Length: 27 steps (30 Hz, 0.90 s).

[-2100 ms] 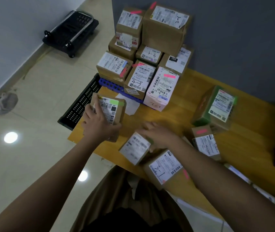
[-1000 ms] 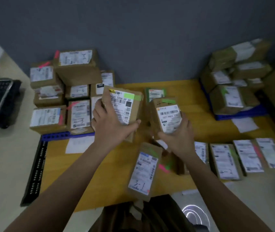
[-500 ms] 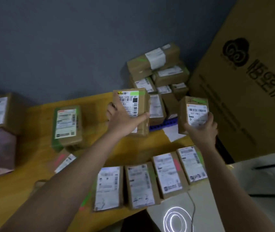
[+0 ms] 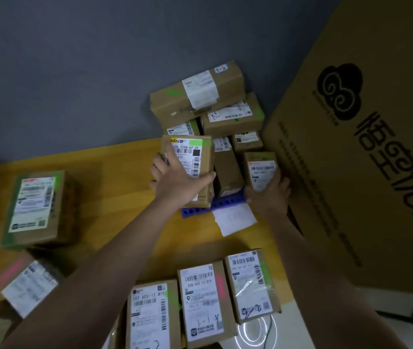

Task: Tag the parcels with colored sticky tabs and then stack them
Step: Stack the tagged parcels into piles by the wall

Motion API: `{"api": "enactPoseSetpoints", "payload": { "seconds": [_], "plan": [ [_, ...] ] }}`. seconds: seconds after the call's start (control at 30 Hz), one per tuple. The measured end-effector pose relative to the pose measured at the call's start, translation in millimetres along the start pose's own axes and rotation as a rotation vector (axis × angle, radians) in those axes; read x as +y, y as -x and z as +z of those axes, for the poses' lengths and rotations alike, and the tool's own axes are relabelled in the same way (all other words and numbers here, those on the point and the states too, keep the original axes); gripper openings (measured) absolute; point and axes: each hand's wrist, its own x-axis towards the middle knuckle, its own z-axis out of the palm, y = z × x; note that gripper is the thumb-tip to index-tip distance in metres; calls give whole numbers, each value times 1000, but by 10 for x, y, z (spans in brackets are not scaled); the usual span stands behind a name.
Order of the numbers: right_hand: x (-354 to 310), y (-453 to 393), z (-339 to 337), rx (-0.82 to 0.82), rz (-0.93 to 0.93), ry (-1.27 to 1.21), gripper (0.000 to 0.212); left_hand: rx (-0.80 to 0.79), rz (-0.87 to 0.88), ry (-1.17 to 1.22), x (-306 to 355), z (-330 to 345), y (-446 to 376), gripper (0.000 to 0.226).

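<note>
A person's left hand (image 4: 177, 183) grips a green-tabbed parcel (image 4: 192, 161) above a blue tray (image 4: 214, 205); the right hand (image 4: 268, 191) holds a smaller parcel (image 4: 261, 167) at the foot of the stacked parcels (image 4: 208, 102) against the grey wall (image 4: 74, 66); a white slip (image 4: 234, 217) lies on the wooden table (image 4: 114, 192); three labelled parcels (image 4: 201, 295) line the near edge; a large printed carton (image 4: 366, 137) leans at right.
</note>
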Motion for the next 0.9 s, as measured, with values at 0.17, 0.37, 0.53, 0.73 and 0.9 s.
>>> {"api": "enactPoseSetpoints", "payload": {
  "seconds": [0.17,0.37,0.53,0.73,0.9],
  "plan": [
    [161,-178,95,-133,-84,-55,85,-65,-21,-9,25,37,-113,122],
    [-2,49,-64,13,-345,37,61,-45,57,17,96,-7,-206,124],
    [-651,152,-289,-493,-73,-802,81,-141,436,-293,198,-203,-407,133],
    [-854,-98,67,-648,25,-1086,62,-205,629,-406,164,-381,-700,124],
    [-997,-178,259,-405,253,-982,78,-83,281,-70,-178,-168,-787,115]
  ]
}}
